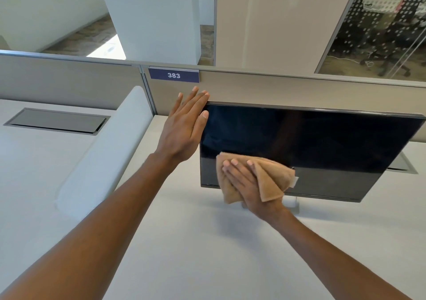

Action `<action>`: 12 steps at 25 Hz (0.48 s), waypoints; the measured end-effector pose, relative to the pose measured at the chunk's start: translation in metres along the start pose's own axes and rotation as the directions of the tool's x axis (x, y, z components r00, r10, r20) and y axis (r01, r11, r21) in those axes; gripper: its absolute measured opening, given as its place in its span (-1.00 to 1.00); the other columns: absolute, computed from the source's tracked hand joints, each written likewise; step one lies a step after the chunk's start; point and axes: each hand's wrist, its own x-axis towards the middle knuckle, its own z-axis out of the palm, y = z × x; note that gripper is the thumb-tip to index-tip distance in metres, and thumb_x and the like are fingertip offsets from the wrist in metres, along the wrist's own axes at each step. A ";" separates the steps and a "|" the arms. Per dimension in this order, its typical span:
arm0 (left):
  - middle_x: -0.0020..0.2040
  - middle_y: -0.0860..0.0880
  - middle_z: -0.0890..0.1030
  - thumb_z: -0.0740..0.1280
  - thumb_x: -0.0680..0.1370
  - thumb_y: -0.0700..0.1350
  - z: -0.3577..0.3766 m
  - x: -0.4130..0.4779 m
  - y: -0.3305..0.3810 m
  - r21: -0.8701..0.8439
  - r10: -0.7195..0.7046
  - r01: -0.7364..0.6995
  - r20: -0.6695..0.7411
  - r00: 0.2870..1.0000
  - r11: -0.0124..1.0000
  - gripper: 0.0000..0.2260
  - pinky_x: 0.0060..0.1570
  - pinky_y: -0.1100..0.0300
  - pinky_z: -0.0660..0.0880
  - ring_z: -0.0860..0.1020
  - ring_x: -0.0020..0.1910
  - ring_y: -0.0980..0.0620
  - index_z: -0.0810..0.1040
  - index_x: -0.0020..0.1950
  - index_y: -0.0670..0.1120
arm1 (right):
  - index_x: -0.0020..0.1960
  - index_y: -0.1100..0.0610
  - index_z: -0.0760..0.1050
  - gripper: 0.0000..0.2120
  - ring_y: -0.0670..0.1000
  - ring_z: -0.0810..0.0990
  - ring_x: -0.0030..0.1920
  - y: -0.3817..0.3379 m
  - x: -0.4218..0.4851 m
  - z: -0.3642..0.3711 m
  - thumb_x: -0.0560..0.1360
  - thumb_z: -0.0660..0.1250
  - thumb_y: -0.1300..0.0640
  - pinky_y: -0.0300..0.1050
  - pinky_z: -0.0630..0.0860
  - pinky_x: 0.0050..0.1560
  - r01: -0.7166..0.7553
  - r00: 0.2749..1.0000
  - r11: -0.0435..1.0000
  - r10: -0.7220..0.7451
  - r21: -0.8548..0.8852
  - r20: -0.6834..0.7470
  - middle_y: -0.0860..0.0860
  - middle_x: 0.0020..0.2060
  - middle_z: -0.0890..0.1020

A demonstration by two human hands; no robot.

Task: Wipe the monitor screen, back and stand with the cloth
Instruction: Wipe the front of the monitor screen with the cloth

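Monitor [311, 138] stands on the white desk [207, 242], close against the beige partition [299, 87], screen dark and tipped back a little toward the top. My left hand [184, 124] is up at its top left corner: fingers straight and together, lying along the left edge with the tips past the corner, thumb tip resting on the front of the frame. Nothing grasped there, only flat contact. My right hand [249, 184] lies flat on the tan cloth [272, 179], pressing it to the lower left part of the screen, down by the bottom bezel. Four fingers stretched out, not curled. A fold of cloth hangs over the thumb side, so I cannot tell what the thumb does. The cloth is bunched, with its loose corners hanging below the monitor's bottom edge. A bit of the pale stand [294, 204] shows under the screen, just right of my wrist. Blue tag [173, 75] reading 383 on the partition top, above my left fingertips. To the left, a white padded divider [103, 149] and a grey hatch [55, 121] set into the neighbouring desk. White planter [156, 18] beyond the partition.
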 end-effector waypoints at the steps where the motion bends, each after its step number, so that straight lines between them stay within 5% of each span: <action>1: 0.64 -0.04 0.32 -0.04 0.77 0.00 0.000 0.001 0.000 -0.006 -0.004 0.004 -0.003 1.000 1.000 -0.53 0.67 0.04 -0.08 0.09 0.68 0.11 0.30 0.64 -0.12 | 0.70 0.18 -0.02 -0.25 0.13 0.00 0.69 0.012 -0.001 -0.006 0.61 0.26 0.18 0.18 -0.18 0.67 -0.101 0.994 0.994 0.104 0.050 -0.042 0.06 0.70 -0.01; 4: 0.62 -0.04 0.36 -0.02 0.77 -0.01 0.002 0.001 0.001 -0.049 -0.033 0.032 -0.028 0.999 0.998 -0.54 0.67 -0.01 -0.03 0.14 0.67 0.09 0.35 0.62 -0.12 | 0.68 0.19 0.11 -0.37 0.14 0.02 0.69 0.038 -0.002 -0.018 0.67 0.25 0.14 0.22 -0.12 0.67 -0.361 0.915 0.905 0.390 0.227 -0.099 0.09 0.68 0.12; 6: 0.60 -0.04 0.38 -0.01 0.77 -0.02 0.003 0.000 0.001 -0.070 -0.043 0.041 -0.039 0.998 0.997 -0.54 0.67 -0.03 0.00 0.16 0.66 0.09 0.38 0.61 -0.12 | 0.68 0.18 0.08 -0.34 0.16 -0.02 0.69 0.035 0.000 -0.019 0.67 0.25 0.08 0.25 -0.12 0.66 -0.406 0.897 0.878 0.436 0.254 -0.072 0.10 0.68 0.08; 12: 0.59 -0.05 0.40 0.02 0.77 -0.04 0.000 0.000 0.002 -0.058 -0.034 0.032 -0.033 0.999 0.998 -0.57 0.67 0.02 0.01 0.18 0.65 0.11 0.40 0.59 -0.13 | 0.71 0.18 -0.08 -0.28 0.12 -0.11 0.70 -0.016 0.018 -0.002 0.66 0.18 0.08 0.17 -0.20 0.67 -0.015 0.998 0.981 0.004 0.192 0.058 0.07 0.70 -0.08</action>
